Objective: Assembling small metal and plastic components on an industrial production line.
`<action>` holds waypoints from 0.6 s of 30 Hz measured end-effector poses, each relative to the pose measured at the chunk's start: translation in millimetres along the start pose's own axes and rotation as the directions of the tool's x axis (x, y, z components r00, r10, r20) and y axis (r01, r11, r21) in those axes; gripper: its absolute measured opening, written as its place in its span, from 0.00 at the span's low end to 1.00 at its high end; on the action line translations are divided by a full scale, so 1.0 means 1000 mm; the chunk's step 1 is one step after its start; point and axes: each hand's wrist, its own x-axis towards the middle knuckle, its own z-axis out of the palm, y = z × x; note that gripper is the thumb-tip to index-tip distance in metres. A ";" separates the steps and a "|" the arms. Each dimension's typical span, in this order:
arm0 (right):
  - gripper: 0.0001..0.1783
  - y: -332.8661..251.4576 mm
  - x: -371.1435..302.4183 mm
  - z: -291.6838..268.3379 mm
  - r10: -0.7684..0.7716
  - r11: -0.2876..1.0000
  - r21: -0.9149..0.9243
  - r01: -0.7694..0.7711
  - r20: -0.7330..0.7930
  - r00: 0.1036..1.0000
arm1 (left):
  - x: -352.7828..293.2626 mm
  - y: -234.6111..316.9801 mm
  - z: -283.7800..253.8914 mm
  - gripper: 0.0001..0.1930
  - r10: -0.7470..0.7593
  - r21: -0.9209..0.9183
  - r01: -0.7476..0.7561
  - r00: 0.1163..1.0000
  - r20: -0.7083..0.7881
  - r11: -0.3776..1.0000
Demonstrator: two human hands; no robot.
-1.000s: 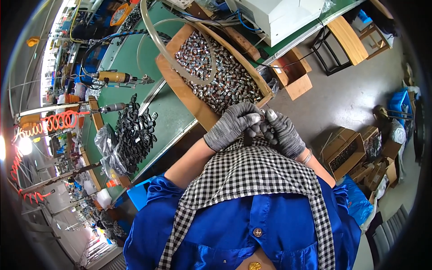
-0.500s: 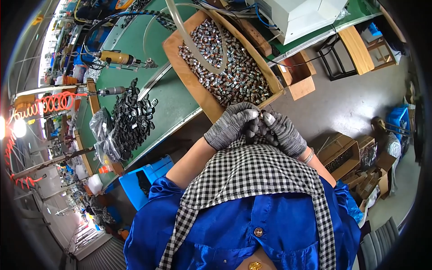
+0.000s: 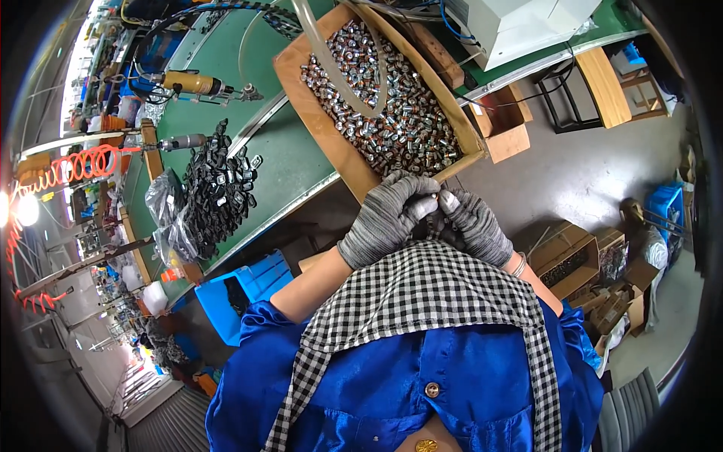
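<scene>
My left hand (image 3: 382, 220), in a grey knit glove, is closed, with thumb and fingers pinched together. Close beside it, my right hand (image 3: 479, 227), gloved the same way, is closed too, its thumb toward the left fingertips. A tiny brass-coloured spot (image 3: 434, 196) shows between the two hands. What they hold is mostly hidden by the fingers and too small to name. Just beyond the hands stands a shallow cardboard box (image 3: 322, 147) heaped with small shiny cylindrical metal parts (image 3: 399, 113). The hands are in front of its near corner, above my checked apron (image 3: 422, 290).
A pile of black plastic parts (image 3: 215, 200) lies on the green bench (image 3: 290, 177) at left, beside clear bags (image 3: 172, 207). A yellow air driver (image 3: 192, 83) hangs above. A clear hose (image 3: 327, 64) loops over the box. A blue crate (image 3: 256, 282) stands below the bench.
My left hand has turned slightly, its back now showing more and the thumb lower. Both hands stay together at nearly the same place. The view has shifted a little.
</scene>
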 end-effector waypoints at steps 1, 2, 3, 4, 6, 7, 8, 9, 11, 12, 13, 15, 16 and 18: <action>0.25 0.000 0.001 0.001 0.005 1.000 -0.001 -0.005 0.004 1.000 | -0.001 0.000 -0.002 0.10 -0.005 -0.001 0.005 1.000 -0.002 1.000; 0.25 0.000 0.002 0.004 -0.075 0.996 -0.045 0.074 -0.004 0.997 | -0.001 0.000 -0.005 0.11 -0.024 0.015 0.024 0.999 0.032 1.000; 0.26 0.001 0.004 0.006 -0.154 0.984 -0.091 0.153 -0.008 0.988 | -0.001 0.001 -0.009 0.12 -0.044 0.032 0.042 0.997 0.065 0.999; 0.26 0.001 0.005 0.008 -0.232 0.964 -0.135 0.229 -0.007 0.973 | 0.000 0.002 -0.013 0.13 -0.064 0.050 0.059 0.993 0.098 0.997; 0.25 0.000 0.006 0.010 -0.215 0.968 -0.135 0.213 0.001 0.977 | 0.003 0.005 -0.023 0.14 -0.095 0.024 0.093 0.985 0.145 0.995; 0.24 0.000 0.006 0.011 -0.203 0.970 -0.135 0.203 0.011 0.979 | 0.004 0.007 -0.028 0.14 -0.122 0.005 0.123 0.974 0.190 0.992; 0.24 -0.001 0.007 0.012 -0.192 0.972 -0.134 0.193 0.021 0.981 | 0.004 0.007 -0.031 0.15 -0.147 -0.013 0.154 0.961 0.236 0.988; 0.24 -0.001 0.008 0.011 -0.186 0.973 -0.136 0.188 0.026 0.982 | 0.003 0.006 -0.031 0.15 -0.152 -0.016 0.160 0.961 0.231 0.987; 0.24 0.000 0.013 0.008 -0.270 0.925 -0.270 0.269 0.033 0.962 | 0.002 0.002 -0.030 0.15 -0.165 -0.019 0.174 0.958 0.235 0.985; 0.24 0.001 0.015 0.007 -0.311 0.891 -0.335 0.306 0.040 0.949 | 0.001 0.000 -0.029 0.16 -0.170 -0.021 0.180 0.956 0.238 0.983; 0.24 0.001 0.018 0.006 -0.308 0.892 -0.335 0.304 0.043 0.950 | -0.001 0.000 -0.028 0.16 -0.173 -0.023 0.183 0.956 0.237 0.983; 0.26 0.002 0.023 0.003 -0.306 0.889 -0.335 0.312 0.071 0.949 | -0.008 0.002 -0.023 0.16 -0.143 0.044 0.138 0.978 0.154 0.989; 0.27 0.002 0.024 0.002 -0.307 0.887 -0.335 0.317 0.084 0.948 | -0.010 0.003 -0.021 0.16 -0.124 0.080 0.116 0.986 0.115 0.990; 0.25 0.002 0.025 0.010 -0.350 0.877 -0.336 0.345 0.046 0.935 | -0.014 -0.003 -0.018 0.15 -0.123 0.107 0.114 0.989 0.086 0.988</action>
